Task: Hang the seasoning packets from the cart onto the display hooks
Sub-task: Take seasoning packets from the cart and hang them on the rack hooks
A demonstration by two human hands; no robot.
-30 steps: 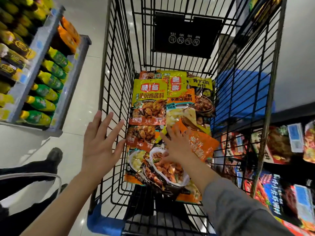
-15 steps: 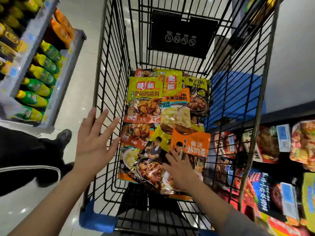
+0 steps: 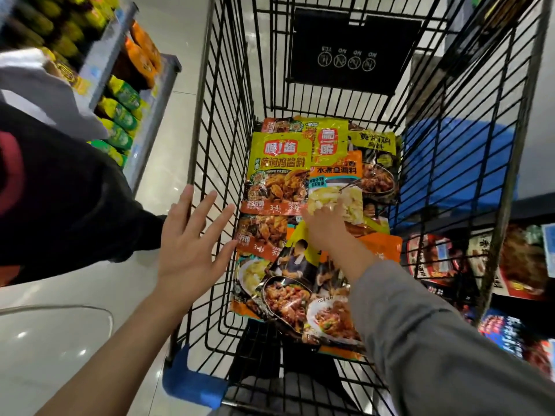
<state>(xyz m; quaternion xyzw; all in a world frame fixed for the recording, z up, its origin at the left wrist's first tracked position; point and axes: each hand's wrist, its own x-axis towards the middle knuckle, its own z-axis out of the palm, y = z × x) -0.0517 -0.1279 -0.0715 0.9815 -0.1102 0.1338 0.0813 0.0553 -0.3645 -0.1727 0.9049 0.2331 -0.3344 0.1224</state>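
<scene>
We look down into a black wire cart point(image 3: 222, 121). The packets point(image 3: 303, 223) lie flat in overlapping layers on its floor, glossy and printed with food photographs. The top packet point(image 3: 279, 172) at the left is yellow-green above, with a red label block and bold characters, and shows a braised chicken dish over an orange strip along its lower edge. Beside it lies an orange packet point(image 3: 336, 178) showing a pale dish; at the far right a dark one point(image 3: 378, 172) has a yellow header. Nearer us, packets picturing a seated person and bowls of fried meat overlap the rest.

Our right hand point(image 3: 326, 226), grey sleeve at the wrist, reaches into the cart and lies on the middle of the pile; its fingertips are blurred against the pale dish, so we cannot tell whether it grips anything. Our left hand point(image 3: 192, 235) is open, fingers spread, at the cart's left wall.

Bottles point(image 3: 120, 121) fill a shelf at left. More packets point(image 3: 522, 265) show at right, outside the cart.
</scene>
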